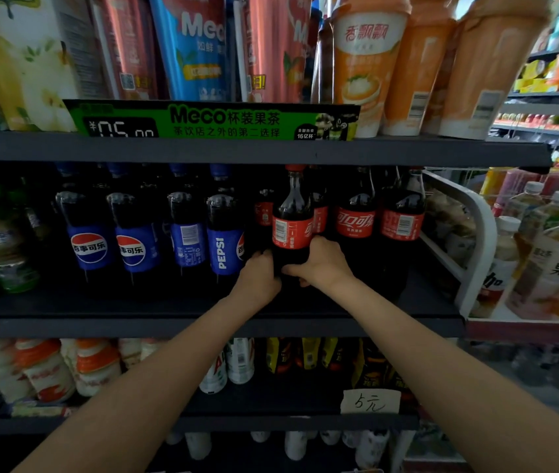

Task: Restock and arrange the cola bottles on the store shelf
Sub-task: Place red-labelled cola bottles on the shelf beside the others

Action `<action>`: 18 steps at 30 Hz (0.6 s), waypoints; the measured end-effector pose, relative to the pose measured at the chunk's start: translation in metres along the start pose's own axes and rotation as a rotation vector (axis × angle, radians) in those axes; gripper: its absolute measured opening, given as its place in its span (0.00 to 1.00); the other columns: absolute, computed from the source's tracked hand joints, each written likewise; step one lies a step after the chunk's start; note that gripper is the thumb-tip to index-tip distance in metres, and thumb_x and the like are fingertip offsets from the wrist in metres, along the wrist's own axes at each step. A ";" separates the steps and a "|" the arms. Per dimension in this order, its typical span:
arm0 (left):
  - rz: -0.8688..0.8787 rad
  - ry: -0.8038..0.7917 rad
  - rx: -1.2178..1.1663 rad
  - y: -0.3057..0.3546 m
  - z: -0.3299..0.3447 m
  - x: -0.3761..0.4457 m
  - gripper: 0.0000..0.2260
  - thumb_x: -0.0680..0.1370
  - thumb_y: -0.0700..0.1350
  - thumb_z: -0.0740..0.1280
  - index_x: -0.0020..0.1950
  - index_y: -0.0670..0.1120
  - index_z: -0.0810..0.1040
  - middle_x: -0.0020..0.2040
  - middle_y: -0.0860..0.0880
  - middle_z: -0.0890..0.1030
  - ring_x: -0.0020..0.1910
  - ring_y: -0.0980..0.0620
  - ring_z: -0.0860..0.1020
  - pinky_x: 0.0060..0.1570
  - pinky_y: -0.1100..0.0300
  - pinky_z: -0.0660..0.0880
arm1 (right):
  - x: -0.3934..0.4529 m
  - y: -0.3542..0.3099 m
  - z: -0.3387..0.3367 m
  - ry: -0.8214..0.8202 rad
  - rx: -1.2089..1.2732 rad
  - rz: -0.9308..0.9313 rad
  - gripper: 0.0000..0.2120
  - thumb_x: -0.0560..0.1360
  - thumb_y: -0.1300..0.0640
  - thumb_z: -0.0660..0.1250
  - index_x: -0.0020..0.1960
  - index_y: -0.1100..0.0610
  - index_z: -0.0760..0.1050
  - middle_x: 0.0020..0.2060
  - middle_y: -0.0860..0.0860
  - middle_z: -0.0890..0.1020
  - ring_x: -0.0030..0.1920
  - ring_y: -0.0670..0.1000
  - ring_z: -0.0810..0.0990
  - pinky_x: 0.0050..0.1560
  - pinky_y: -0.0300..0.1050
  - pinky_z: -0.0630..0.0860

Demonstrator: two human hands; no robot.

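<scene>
A red-labelled cola bottle [292, 220] with a red cap stands upright on the dark middle shelf [203, 327], in front of other red-labelled cola bottles [355, 216]. My left hand [259, 276] grips its lower body from the left. My right hand [320, 261] grips it from the right, thumb across the front. Its base is hidden behind my hands. To the left stands a row of blue-labelled Pepsi bottles [134, 240].
Green-labelled drink bottles [5, 254] stand at the shelf's far left. A white wire rack [476, 240] with tea bottles adjoins on the right. Paper cup drinks [367, 63] fill the shelf above, over a green price strip [220, 122]. Milk drinks and cans sit on the shelf below.
</scene>
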State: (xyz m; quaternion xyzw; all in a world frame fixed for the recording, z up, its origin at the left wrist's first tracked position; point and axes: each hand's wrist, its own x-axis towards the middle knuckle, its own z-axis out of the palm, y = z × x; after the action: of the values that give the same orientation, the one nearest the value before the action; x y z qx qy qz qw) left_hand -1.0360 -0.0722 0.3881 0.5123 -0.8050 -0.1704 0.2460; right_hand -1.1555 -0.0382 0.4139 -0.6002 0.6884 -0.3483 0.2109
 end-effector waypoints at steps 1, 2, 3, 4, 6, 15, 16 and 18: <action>-0.006 0.031 -0.017 0.001 0.001 -0.005 0.16 0.74 0.35 0.64 0.61 0.36 0.69 0.60 0.38 0.74 0.58 0.41 0.74 0.55 0.52 0.74 | 0.002 0.000 0.001 0.010 -0.019 -0.014 0.20 0.67 0.58 0.76 0.55 0.63 0.73 0.47 0.59 0.81 0.42 0.55 0.83 0.41 0.50 0.83; -0.007 0.059 -0.034 0.001 0.001 -0.010 0.15 0.74 0.36 0.64 0.60 0.36 0.69 0.58 0.38 0.75 0.56 0.41 0.76 0.53 0.52 0.74 | 0.003 0.000 0.003 0.017 -0.025 -0.026 0.21 0.67 0.57 0.76 0.55 0.63 0.74 0.46 0.58 0.81 0.41 0.54 0.83 0.40 0.49 0.83; -0.004 0.082 -0.033 0.002 0.000 -0.014 0.14 0.74 0.37 0.65 0.59 0.37 0.69 0.56 0.39 0.76 0.55 0.42 0.76 0.51 0.52 0.74 | 0.004 0.000 0.005 0.021 -0.021 -0.031 0.22 0.66 0.56 0.76 0.56 0.62 0.73 0.47 0.58 0.81 0.40 0.54 0.83 0.38 0.49 0.83; 0.001 0.103 -0.010 0.001 -0.002 -0.017 0.14 0.74 0.38 0.65 0.58 0.37 0.70 0.55 0.39 0.77 0.53 0.42 0.77 0.50 0.52 0.75 | 0.005 -0.001 0.007 0.023 -0.006 -0.031 0.24 0.66 0.56 0.77 0.58 0.61 0.72 0.48 0.58 0.81 0.41 0.54 0.83 0.38 0.48 0.83; 0.014 0.145 0.051 -0.003 -0.009 -0.019 0.13 0.75 0.39 0.64 0.57 0.37 0.71 0.53 0.39 0.80 0.52 0.41 0.78 0.50 0.50 0.76 | 0.006 -0.003 0.014 0.031 0.047 -0.016 0.29 0.66 0.56 0.76 0.63 0.61 0.68 0.52 0.57 0.79 0.44 0.55 0.83 0.39 0.49 0.83; 0.079 0.127 0.125 -0.008 -0.023 -0.028 0.18 0.75 0.37 0.61 0.65 0.39 0.70 0.56 0.39 0.80 0.55 0.42 0.78 0.53 0.50 0.75 | 0.018 -0.006 0.049 0.167 0.047 -0.015 0.24 0.70 0.56 0.72 0.60 0.60 0.65 0.54 0.62 0.76 0.51 0.62 0.79 0.49 0.59 0.79; 0.086 0.128 0.114 -0.010 -0.023 -0.029 0.18 0.75 0.36 0.61 0.66 0.39 0.70 0.57 0.39 0.79 0.55 0.42 0.78 0.54 0.51 0.75 | 0.016 -0.004 0.049 0.175 0.052 -0.026 0.23 0.70 0.57 0.72 0.60 0.61 0.65 0.55 0.61 0.75 0.52 0.61 0.78 0.50 0.58 0.79; 0.099 0.164 0.094 -0.016 -0.021 -0.033 0.18 0.75 0.36 0.61 0.66 0.40 0.70 0.58 0.41 0.79 0.56 0.44 0.78 0.54 0.53 0.75 | 0.006 -0.001 0.048 0.265 0.006 -0.071 0.18 0.72 0.58 0.69 0.57 0.61 0.67 0.55 0.59 0.75 0.52 0.58 0.78 0.49 0.54 0.78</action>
State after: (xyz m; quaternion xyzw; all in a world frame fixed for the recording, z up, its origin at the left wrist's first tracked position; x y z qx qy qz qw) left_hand -1.0000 -0.0491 0.3897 0.4949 -0.8137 -0.0778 0.2949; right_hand -1.1217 -0.0553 0.3838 -0.5722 0.6875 -0.4339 0.1077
